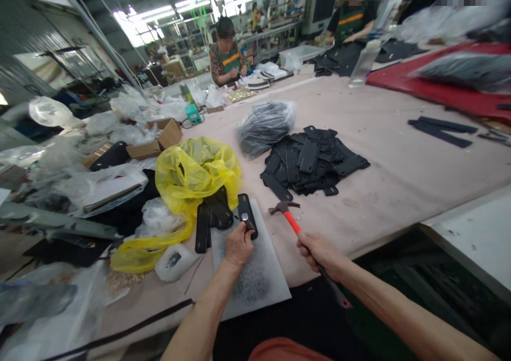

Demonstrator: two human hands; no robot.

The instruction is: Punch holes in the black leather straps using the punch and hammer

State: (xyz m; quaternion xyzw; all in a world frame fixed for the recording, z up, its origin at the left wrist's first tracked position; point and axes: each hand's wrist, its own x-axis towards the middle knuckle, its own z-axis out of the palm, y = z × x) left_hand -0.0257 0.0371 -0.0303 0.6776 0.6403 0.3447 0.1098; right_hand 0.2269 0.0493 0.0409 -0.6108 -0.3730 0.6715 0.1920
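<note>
My right hand (317, 250) is wrapped round the handle of a claw hammer (290, 215), whose handle is red-orange and black; the head is raised to the right of the white board (275, 268). With my left hand (239, 243) I grip a short metal punch (245, 219) over a black strap piece (244, 205). That piece lies on the white board, which is covered with dark marks. More black pieces (202, 228) lie to the left of it, partly under a yellow plastic bag (199, 164). Fingers hide the punch's lower end.
A heap of black strap pieces (311, 161) lies beyond the hammer, beside a clear bag of dark pieces (265, 126). Plastic bags and an open cardboard box (170, 134) crowd the left. A person (227, 57) works across the table. A red sheet (399, 81) is at right.
</note>
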